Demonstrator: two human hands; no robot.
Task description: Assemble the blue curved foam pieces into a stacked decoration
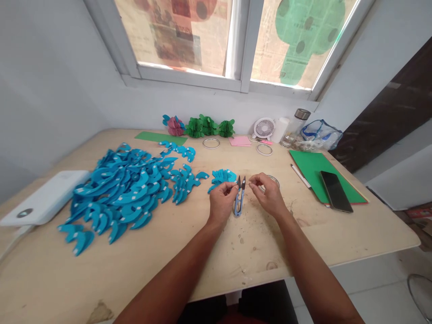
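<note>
My left hand [221, 200] is closed around a small fan of blue paper cut-outs [221, 176] held just above the wooden table [189, 265]. My right hand [268, 194] is pinched at thumb and forefinger near the left hand; what it pinches is too small to make out. Blue thread snips [239, 198] lie on the table between the two hands, blades pointing away from me. A roll of tape [272, 180] sits partly hidden behind my right hand.
A big heap of blue curved cut-outs [124, 189] covers the left of the table, with a white device [43, 198] beside it. A green sheet [320, 173] with a phone [335, 191] and a pen [300, 175] lies right. Paper decorations [202, 127], tape rings, a small fan [264, 128] and bottles line the window wall.
</note>
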